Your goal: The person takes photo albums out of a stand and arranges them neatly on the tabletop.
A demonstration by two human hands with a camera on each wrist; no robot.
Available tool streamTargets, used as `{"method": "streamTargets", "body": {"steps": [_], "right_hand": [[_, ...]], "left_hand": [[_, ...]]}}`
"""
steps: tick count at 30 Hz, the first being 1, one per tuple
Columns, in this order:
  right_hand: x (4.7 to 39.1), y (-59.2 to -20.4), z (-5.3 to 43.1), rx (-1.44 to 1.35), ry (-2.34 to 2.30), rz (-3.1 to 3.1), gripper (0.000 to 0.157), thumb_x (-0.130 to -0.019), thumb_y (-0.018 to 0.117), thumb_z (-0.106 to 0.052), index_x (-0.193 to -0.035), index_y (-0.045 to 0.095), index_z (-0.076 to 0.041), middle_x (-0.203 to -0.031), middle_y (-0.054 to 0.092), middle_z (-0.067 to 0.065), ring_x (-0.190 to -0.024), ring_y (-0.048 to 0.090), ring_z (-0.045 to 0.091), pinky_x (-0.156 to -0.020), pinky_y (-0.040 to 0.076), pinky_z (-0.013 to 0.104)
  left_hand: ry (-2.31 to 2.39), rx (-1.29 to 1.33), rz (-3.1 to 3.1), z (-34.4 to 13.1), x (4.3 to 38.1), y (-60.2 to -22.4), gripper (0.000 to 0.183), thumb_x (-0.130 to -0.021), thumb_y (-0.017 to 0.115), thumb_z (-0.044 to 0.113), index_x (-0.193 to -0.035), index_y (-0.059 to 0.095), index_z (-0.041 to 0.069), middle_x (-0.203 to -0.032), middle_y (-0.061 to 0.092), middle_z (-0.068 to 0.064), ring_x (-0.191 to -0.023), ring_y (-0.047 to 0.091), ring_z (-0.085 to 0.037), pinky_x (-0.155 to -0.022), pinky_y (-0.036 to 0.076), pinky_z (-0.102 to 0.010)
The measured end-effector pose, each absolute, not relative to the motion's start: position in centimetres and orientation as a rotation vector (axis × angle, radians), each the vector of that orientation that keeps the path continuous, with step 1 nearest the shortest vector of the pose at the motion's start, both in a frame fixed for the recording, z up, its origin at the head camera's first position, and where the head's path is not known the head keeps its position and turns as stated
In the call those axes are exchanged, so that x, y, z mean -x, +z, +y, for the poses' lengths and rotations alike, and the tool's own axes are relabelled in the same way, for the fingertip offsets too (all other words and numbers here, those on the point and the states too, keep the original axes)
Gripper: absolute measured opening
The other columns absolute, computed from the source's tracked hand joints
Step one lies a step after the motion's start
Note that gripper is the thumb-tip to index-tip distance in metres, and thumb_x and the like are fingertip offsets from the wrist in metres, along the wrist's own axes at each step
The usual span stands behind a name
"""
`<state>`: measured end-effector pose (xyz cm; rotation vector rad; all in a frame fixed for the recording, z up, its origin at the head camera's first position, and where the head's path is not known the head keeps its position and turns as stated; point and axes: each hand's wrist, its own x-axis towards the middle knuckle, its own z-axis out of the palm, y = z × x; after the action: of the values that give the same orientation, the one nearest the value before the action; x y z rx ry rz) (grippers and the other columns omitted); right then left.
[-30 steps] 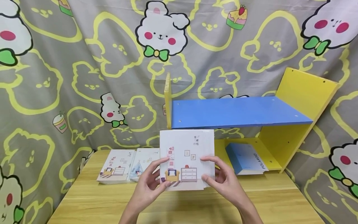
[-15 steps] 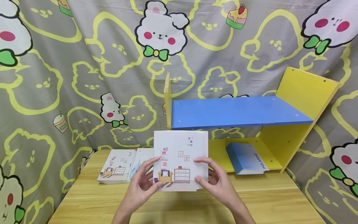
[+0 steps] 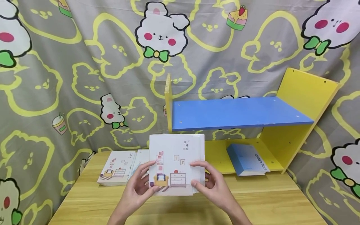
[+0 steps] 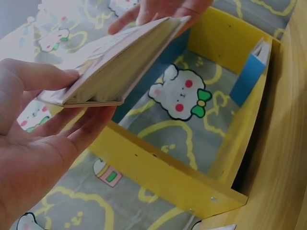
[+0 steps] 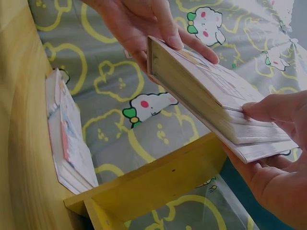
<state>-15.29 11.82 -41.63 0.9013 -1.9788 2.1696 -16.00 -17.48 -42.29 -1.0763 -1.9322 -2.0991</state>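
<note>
A thick white book [image 3: 174,162], its cover drawn with a yellow armchair and a chest of drawers, is held up in front of me over the table. My left hand [image 3: 137,184] grips its left edge, thumb on the front cover and fingers behind. At the opposite edge my right hand [image 3: 212,184] grips it the same way. Seen from the right wrist, the page block [image 5: 192,91] is thick, and the cover and pages fan slightly apart near the right thumb. The left wrist view shows the lower edge of the book [image 4: 124,72] between thumb and fingers.
Two similar white books lie at the table's back left: one with an armchair cover [image 3: 116,168], the other [image 3: 140,156] partly hidden behind the held book. A yellow and blue shelf [image 3: 239,112] stands at the back right, with a blue POLAROID book [image 3: 247,159] on its lower board.
Both hands have moved left and slightly down with the book between them, covering more of the second white book on the table. The grip looks the same.
</note>
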Motion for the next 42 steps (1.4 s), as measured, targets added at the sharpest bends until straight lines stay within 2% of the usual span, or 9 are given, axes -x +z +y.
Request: {"method": "streamTargets", "body": {"steps": [13, 24, 33, 42], "right_hand": [[15.1, -41.7, 10.3, -0.911, 2.121, -1.985, 0.045, -0.095, 0.069, 0.004, -0.138, 0.057, -0.006, -0.135, 0.054, 0.026, -0.108, 0.069, 0.032, -0.078, 0.063, 0.046], [15.1, -41.6, 8.9, -0.936, 2.128, -1.982, 0.045, -0.096, 0.069, 0.002, -0.137, 0.057, -0.008, -0.138, 0.053, 0.023, -0.109, 0.068, 0.032, -0.079, 0.063, 0.046], [15.1, -41.8, 7.8, -0.918, 2.154, -1.996, 0.045, -0.096, 0.07, 0.0, -0.138, 0.058, -0.01, -0.139, 0.053, 0.02, -0.11, 0.067, 0.032, -0.081, 0.063, 0.044], [15.3, -41.9, 6.4, -0.94, 2.139, -1.987, 0.045, -0.095, 0.071, 0.0, -0.137, 0.059, -0.011, -0.139, 0.054, 0.019, -0.109, 0.067, 0.03, -0.08, 0.063, 0.043]], "left_hand": [[-2.092, 1.037, -1.943, -18.9, 15.3, -42.4, 0.073, -0.09, 0.063, -0.021, -0.154, 0.033, -0.002, -0.148, 0.049, -0.013, -0.115, 0.065, -0.023, -0.089, 0.061, -0.036], [-2.047, 1.058, -1.931, -20.3, 14.9, -42.4, 0.076, -0.087, 0.06, -0.027, -0.153, 0.031, -0.006, -0.146, 0.05, -0.014, -0.113, 0.066, -0.022, -0.088, 0.061, -0.035], [-2.063, 1.048, -1.935, -21.6, 14.6, -42.3, 0.076, -0.087, 0.061, -0.026, -0.153, 0.029, -0.007, -0.146, 0.051, -0.013, -0.114, 0.065, -0.021, -0.089, 0.06, -0.035], [-2.046, 0.986, -1.987, -22.9, 14.4, -42.3, 0.077, -0.087, 0.062, -0.025, -0.154, 0.029, -0.006, -0.146, 0.053, -0.006, -0.114, 0.065, -0.019, -0.089, 0.06, -0.036]]}}
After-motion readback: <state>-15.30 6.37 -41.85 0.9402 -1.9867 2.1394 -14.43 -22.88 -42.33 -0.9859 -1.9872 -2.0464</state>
